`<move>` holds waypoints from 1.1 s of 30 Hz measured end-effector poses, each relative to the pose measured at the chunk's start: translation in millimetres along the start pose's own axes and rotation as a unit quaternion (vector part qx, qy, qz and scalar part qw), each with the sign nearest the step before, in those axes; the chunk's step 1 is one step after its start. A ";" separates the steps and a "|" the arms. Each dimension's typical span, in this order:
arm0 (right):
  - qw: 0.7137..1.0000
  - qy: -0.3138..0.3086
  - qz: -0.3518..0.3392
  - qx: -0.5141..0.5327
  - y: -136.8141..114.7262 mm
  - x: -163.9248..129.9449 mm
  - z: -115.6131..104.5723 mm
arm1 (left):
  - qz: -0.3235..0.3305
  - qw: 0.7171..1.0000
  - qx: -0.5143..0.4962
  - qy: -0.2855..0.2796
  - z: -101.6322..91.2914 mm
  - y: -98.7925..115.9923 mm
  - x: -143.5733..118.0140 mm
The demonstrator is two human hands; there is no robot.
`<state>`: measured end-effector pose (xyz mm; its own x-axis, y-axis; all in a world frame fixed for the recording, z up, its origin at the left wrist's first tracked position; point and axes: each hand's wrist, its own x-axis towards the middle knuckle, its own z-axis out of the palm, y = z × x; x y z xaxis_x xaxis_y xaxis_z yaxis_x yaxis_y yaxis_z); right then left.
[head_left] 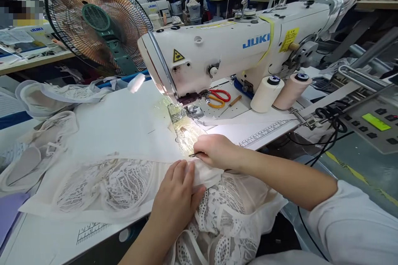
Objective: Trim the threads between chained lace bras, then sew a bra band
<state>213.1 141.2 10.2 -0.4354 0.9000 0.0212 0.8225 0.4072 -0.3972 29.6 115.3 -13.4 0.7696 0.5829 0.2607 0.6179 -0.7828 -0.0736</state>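
Observation:
A white lace bra (127, 182) lies across the front of the sewing table, and more lace garments (233, 215) hang in a heap over its front edge. My left hand (177, 190) rests flat on the pale fabric, fingers stretched forward and pressing it down. Just beyond it, my right hand (214, 151) is closed round a small dark tool (192, 155); only its narrow tip shows, close to the fabric edge, so its kind is hidden. Both hands are in front of the white sewing machine (199, 58), whose needle area sits over a shiny, tape-covered plate (185, 130).
Red-handled and orange-handled scissors (220, 97), a wooden-handled awl (231, 104) and thread cones (267, 95) sit under the machine arm. Bra pieces (40, 149) lie at left. A fan (98, 18) stands behind; a control panel (373, 120) is at right.

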 end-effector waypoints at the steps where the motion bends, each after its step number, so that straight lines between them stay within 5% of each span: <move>1: 1.000 -0.001 -0.001 0.001 -0.5 0.9 0.2 | 0.004 1.000 0.004 0.003 0.3 1.5 0.8; 13: 1.000 -0.013 -0.021 -0.009 1.9 9.5 8.9 | -0.012 1.000 0.026 0.002 4.0 7.2 3.7; 26: 0.999 -0.007 -0.027 -0.041 23.5 -19.1 -18.3 | -0.004 0.999 0.039 0.013 6.3 9.0 5.1; 33: 0.999 -0.012 -0.042 -0.013 21.1 -7.1 -6.5 | -0.003 0.998 0.065 -0.002 4.1 13.0 11.0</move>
<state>235.9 144.4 7.7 -0.5117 0.8586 0.0316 0.7915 0.4854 -0.3713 46.7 112.4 -15.4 0.7666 0.5886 0.2567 0.6376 -0.7449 -0.1962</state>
